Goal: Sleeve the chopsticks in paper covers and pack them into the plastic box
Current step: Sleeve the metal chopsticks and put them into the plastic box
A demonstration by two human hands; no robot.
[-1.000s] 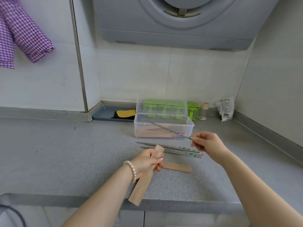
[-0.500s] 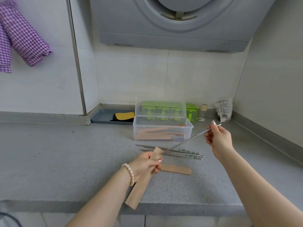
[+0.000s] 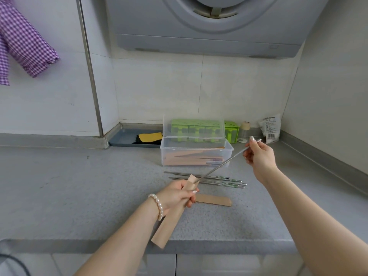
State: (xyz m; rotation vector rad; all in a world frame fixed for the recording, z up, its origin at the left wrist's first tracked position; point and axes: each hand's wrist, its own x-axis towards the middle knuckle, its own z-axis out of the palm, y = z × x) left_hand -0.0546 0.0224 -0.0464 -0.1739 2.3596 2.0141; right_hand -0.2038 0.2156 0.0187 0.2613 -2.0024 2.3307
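Grey speckled stone makes the countertop [image 3: 83, 188], which meets white tiled walls at the back, and a grey appliance [image 3: 209, 26] hangs above its far edge. On this countertop, near the middle of the far edge, stands the clear plastic box [image 3: 196, 154] with its lid tilted open behind it; inside lie several brown paper covers with metal ends showing. Just in front of the box some bare metal chopsticks [image 3: 207, 179] lie side by side, and nearer to the front edge one flat paper cover [image 3: 214, 200] lies alone. The left hand [image 3: 177, 195] (it wears a pearl bracelet at the wrist) has its fingers curled round a paper sleeve [image 3: 169, 226], which slants down past the front edge of the countertop. The right hand [image 3: 258, 154] pinches the upper end of a single chopstick [image 3: 223, 165] between thumb and fingers, above the countertop to the right of the box. This chopstick slants down to the left and its tip is touching the open mouth of the sleeve. Behind the box stand a green holder [image 3: 231, 131], a small jar [image 3: 244, 132] and a white packet [image 3: 269, 128], and a grey tray [image 3: 123, 138] sits in the back corner. A purple checked cloth [image 3: 23, 42] hangs at the left wall.
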